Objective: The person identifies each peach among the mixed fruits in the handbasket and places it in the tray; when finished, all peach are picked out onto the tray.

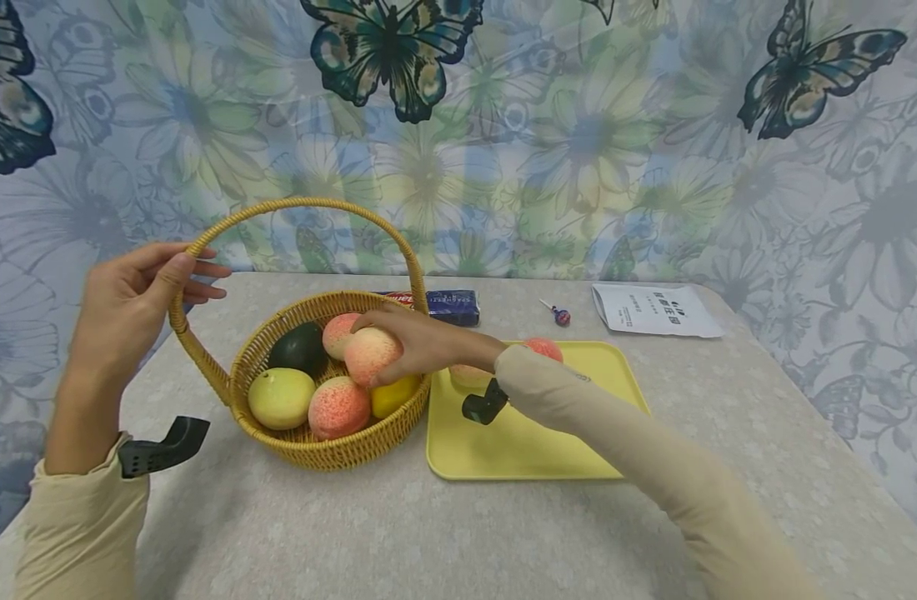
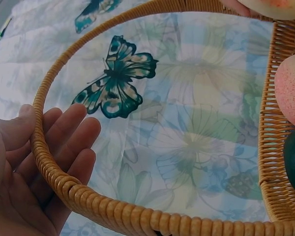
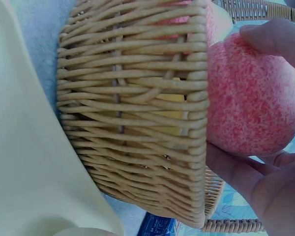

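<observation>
A wicker basket (image 1: 331, 454) with a tall arched handle (image 1: 308, 202) stands at the left of the table. My left hand (image 1: 128, 292) holds the handle's left side between thumb and fingers. My right hand (image 1: 421, 333) grips a pink-and-cream peach (image 1: 372, 357) over the basket's right part; in the right wrist view this peach (image 3: 255, 98) is right at the rim. Inside the basket lie a dark green fruit (image 1: 297, 348), a pale yellow-green fruit (image 1: 282, 398), a redder peach (image 1: 340, 408), another peach (image 1: 338, 335) behind and a partly hidden yellow fruit (image 1: 394, 397).
Right of the basket lies a yellow tray (image 1: 533, 454). A peach (image 1: 543, 347) and a pale fruit (image 1: 469, 376) on it are partly hidden by my right arm. Farther back are a blue spaghetti packet (image 1: 453, 307), a lollipop (image 1: 560, 317) and a white pouch (image 1: 657, 310).
</observation>
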The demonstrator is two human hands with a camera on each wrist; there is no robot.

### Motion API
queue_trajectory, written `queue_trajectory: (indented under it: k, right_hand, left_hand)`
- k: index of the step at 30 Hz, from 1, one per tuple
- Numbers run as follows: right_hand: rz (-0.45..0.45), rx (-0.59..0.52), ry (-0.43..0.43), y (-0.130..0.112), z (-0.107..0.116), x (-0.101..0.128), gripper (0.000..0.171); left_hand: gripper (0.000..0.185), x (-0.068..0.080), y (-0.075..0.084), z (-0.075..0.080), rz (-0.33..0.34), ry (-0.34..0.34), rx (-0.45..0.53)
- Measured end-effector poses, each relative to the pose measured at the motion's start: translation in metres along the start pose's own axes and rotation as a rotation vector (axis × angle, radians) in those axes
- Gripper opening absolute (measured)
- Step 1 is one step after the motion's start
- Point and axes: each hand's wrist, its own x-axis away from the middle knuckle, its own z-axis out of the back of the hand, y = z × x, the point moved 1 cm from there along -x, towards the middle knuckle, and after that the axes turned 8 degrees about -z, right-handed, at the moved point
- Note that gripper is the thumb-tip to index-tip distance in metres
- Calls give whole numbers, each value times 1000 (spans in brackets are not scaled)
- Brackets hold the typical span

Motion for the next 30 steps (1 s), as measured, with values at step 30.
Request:
queue_trajectory:
  k: [30]
  right_hand:
    - [-73,-375,190,19,-3,57,64]
  left_hand:
    - [26,-6,-8,2,-4,-10,16]
